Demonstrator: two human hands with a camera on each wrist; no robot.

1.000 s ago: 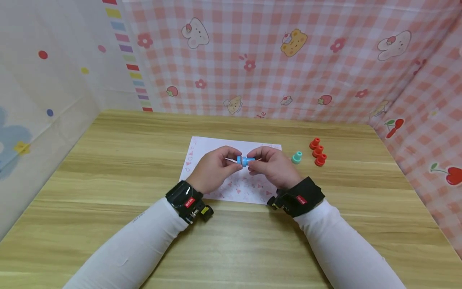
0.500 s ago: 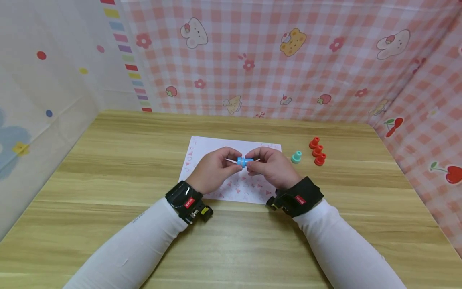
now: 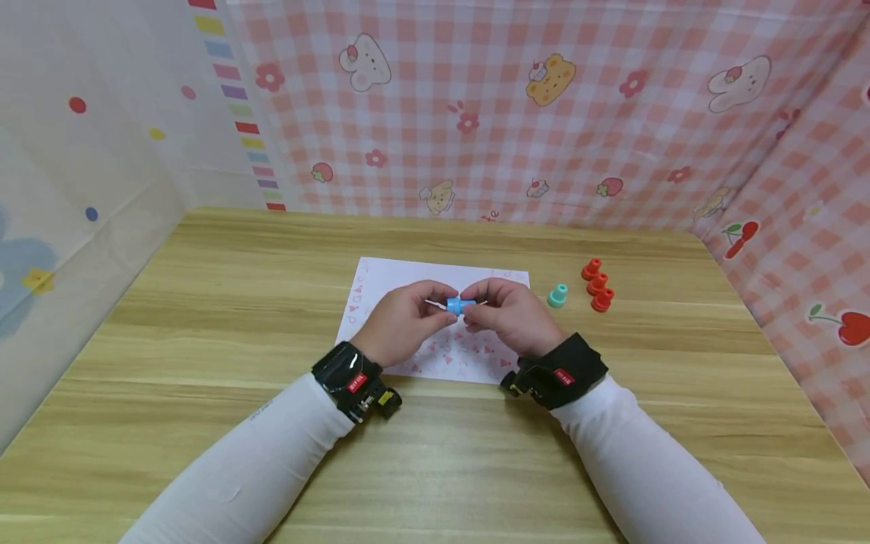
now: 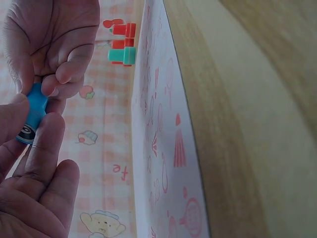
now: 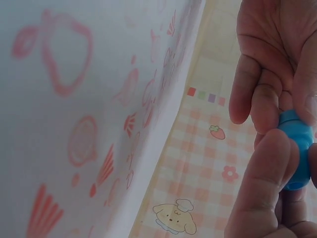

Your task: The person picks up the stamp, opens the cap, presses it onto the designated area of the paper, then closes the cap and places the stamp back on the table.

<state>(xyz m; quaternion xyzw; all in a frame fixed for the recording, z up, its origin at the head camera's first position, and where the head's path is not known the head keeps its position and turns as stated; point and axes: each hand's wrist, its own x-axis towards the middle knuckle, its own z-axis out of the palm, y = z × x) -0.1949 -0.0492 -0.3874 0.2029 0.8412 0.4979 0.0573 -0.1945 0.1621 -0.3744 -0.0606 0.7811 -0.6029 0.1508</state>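
Observation:
Over the patterned paper, both hands meet at a small blue stamp (image 3: 457,306) lying sideways in the air. My left hand (image 3: 405,321) pinches its left, cap end between thumb and fingers. The right hand (image 3: 516,313) pinches the narrower handle end. In the left wrist view a dark round face with a white mark shows on the end of the blue stamp (image 4: 35,106). Cap and body sit together in the right wrist view of the stamp (image 5: 297,144), though fingers cover parts of it. Beneath is white paper (image 3: 394,270) bearing many red printed shapes.
Right of the paper, a teal stamp (image 3: 557,295) stands upright on the wooden table (image 3: 435,461). Beyond it three red stamps (image 3: 597,284) stand in a slanting row. A pink checked cloth (image 3: 421,98) hangs behind the table's far edge.
The gap between the blue cap and the stamp body has closed as the hands drew slightly together. Both hands keep their pinch; the other stamps have stayed put.

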